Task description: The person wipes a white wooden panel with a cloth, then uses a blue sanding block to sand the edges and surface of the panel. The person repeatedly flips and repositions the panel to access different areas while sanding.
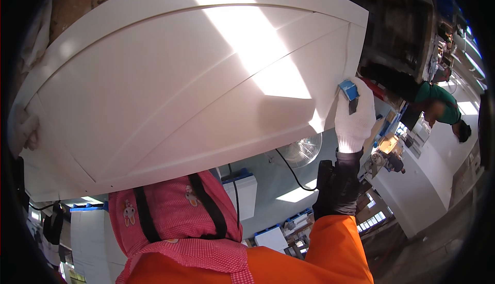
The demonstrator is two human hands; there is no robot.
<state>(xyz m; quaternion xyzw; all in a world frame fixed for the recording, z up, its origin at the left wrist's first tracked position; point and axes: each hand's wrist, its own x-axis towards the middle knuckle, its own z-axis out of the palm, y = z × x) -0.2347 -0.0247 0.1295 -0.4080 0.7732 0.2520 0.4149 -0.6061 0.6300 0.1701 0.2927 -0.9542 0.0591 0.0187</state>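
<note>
A large white door panel (170, 93) with shallow grooves and a raised border lies before me, crossed by a bright band of sunlight. At its right edge, my right hand (356, 116), in a white knitted glove, is closed on a small blue sanding pad (349, 89). A dark grey patch shows just below the pad. Far to the left, my left hand (28, 131), also gloved, is at the panel's left end with its fingers curled over the edge; shadow and the picture's rim partly hide it.
Brown cardboard (77, 0) lies beyond the panel. Below its near edge are a round fan (303, 150), a black cable (291, 170) and stacked white panels (245, 196). A person in a green shirt (438, 101) is off to the right, near cluttered benches.
</note>
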